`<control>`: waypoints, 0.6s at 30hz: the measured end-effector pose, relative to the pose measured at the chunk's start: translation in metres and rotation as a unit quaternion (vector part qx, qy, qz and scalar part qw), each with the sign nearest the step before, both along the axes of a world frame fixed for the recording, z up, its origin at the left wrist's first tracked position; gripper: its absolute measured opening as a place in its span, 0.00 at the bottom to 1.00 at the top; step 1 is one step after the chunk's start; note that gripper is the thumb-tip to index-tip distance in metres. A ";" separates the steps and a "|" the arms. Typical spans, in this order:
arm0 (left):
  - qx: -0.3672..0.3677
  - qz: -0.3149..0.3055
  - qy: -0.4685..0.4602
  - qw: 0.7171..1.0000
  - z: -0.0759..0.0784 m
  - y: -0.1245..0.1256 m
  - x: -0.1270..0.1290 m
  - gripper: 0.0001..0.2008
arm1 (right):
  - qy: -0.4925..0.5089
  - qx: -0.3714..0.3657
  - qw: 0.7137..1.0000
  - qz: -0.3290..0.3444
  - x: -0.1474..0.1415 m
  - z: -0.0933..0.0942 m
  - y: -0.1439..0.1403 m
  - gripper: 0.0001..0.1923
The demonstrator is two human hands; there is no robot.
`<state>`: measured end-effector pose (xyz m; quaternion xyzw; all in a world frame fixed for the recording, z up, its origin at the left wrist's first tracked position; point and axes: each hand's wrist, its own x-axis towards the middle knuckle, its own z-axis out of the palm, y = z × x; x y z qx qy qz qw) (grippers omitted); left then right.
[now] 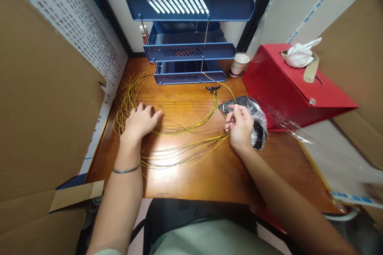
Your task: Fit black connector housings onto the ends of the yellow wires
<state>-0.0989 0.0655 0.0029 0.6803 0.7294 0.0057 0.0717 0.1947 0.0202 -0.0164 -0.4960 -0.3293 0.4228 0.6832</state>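
Note:
Thin yellow and black wires (188,130) curve across the wooden table in long loops. My left hand (140,121) rests over the wires at the left, fingers spread, beside a tangled coil of yellow wire (127,97). Pinched between the fingertips of my right hand (239,121) is a single yellow wire (224,84), its free end arching up toward the blue rack. A bundle of black wire ends (213,89) lies behind the loops. Under and beside my right hand sits a clear plastic bag (261,117) with black pieces inside.
A blue tiered tray rack (188,52) stands at the back, with a paper cup (239,64) to its right. The red box (287,91) with a tissue on top takes up the right side. Cardboard (44,99) walls in the left.

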 end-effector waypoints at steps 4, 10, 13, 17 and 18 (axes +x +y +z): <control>0.015 0.014 -0.005 1.000 -0.015 0.011 -0.011 0.31 | 0.006 0.012 1.000 -0.002 0.000 -0.004 0.002 0.21; 0.057 -0.004 0.018 0.998 -0.014 0.008 -0.007 0.24 | 0.010 0.010 1.000 0.020 -0.002 -0.003 0.002 0.24; 0.097 -0.092 -0.007 0.991 -0.006 0.003 0.005 0.22 | 0.013 0.009 0.999 0.049 -0.005 -0.003 0.001 0.25; 0.052 -0.275 -0.124 0.952 0.003 -0.006 0.032 0.16 | 0.013 -0.001 0.997 0.073 -0.007 -0.005 0.001 0.26; 0.035 -0.304 -0.148 0.940 0.004 -0.008 0.039 0.16 | 0.013 -0.007 0.997 0.076 -0.008 -0.006 0.001 0.27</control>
